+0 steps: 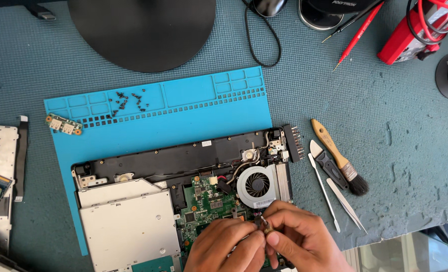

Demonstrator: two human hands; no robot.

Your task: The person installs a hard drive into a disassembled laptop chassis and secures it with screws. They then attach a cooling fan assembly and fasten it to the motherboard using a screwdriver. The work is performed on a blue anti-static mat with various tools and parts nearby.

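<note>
An opened laptop base lies on a blue work mat, showing a green circuit board, a round cooling fan and a silver optical drive. My left hand and my right hand meet at the bottom middle, over the board just below the fan. Their fingertips pinch together around a small dark part; what it is I cannot tell. Both hands cover the board's lower edge.
Several loose black screws and a small green connector board sit on the mat's top trays. To the right lie a wooden-handled brush, a pry tool, a spudger and tweezers. A round black stand base is at the top.
</note>
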